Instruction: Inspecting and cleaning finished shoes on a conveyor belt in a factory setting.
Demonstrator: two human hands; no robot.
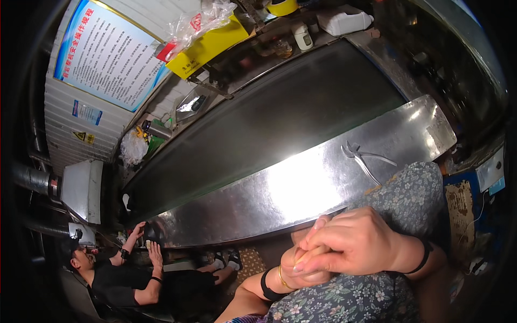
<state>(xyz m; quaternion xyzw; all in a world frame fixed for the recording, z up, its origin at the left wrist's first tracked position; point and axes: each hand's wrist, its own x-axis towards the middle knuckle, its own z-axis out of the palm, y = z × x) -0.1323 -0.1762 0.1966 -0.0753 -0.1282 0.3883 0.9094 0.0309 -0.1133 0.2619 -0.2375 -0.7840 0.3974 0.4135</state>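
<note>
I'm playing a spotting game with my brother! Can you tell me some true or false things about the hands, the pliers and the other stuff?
1. The left hand and right hand are clasped together. True.
2. The pliers are in the right hand. False: they lie on the shiny metal strip.
3. A gold bracelet is on the left wrist. True.
4. The co-worker wears a white shirt. False: it is black.
5. The box near the top is yellow. True.
</note>
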